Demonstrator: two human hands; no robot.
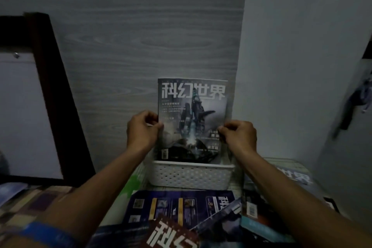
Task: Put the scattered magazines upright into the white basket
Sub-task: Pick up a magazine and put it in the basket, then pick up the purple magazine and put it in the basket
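Observation:
A dark magazine (192, 110) with big white characters and a spaceship cover stands upright, its bottom edge inside the white perforated basket (191, 176). My left hand (142, 130) grips its left edge and my right hand (239, 135) grips its right edge, both about halfway up. Several other magazines lie flat in front of the basket: a blue one (177, 207), a red one with white characters (171, 235), and a grey one (291, 177) to the right.
A grey wood-grain wall rises right behind the basket, and a pale wall closes in on the right. A dark-framed white board (30, 106) leans at the left. A checked cloth (30, 203) covers the surface at lower left.

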